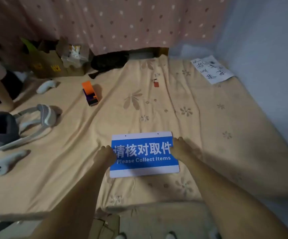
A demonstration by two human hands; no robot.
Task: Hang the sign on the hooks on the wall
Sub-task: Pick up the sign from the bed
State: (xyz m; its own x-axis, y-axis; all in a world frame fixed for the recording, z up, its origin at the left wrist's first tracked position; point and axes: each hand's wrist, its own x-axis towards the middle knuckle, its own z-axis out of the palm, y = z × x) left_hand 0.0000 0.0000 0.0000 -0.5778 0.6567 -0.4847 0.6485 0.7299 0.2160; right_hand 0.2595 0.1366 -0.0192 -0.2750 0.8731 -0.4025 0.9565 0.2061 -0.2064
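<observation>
A blue and white sign reading "Please Collect Items" lies flat on the beige bed sheet, with two small holes near its top edge. My left hand rests on the sign's left edge, fingers curled over it. My right hand grips the right edge. Both arms reach forward from the bottom of the view. No hooks are visible; the pale blue wall rises at the right.
A VR headset and two white controllers lie at the left. An orange and purple box, a small red tag, a written paper, cardboard boxes and a dotted curtain sit further back.
</observation>
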